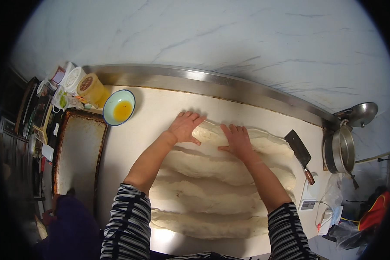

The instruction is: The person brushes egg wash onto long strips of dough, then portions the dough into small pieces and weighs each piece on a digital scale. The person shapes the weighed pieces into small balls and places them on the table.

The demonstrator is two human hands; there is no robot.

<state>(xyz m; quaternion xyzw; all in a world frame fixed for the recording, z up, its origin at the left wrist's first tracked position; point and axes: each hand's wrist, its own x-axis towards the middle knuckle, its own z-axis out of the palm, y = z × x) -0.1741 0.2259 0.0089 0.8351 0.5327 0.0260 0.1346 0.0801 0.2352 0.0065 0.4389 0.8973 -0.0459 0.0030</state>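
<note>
Several long, pale rolls of dough (pixel 203 188) lie side by side across the white work surface. Both hands are at the farthest strip of dough (pixel 212 133). My left hand (pixel 186 126) rests at its left end, fingers spread and thumb stretched toward the right. A little to the right, my right hand (pixel 237 141) lies on the same strip with its fingers apart and its thumb pointing left. Between the two thumbs a stretch of dough shows. Neither hand grips anything that I can see.
Right of the dough lies a cleaver (pixel 299 149), with a white scale (pixel 308 197) nearer me. Metal pots (pixel 340 149) stand at the right edge. On the left are a bowl of yellow liquid (pixel 119 108), a baking tray (pixel 80 151), tubs (pixel 90 89) and a person's dark sleeve (pixel 76 229).
</note>
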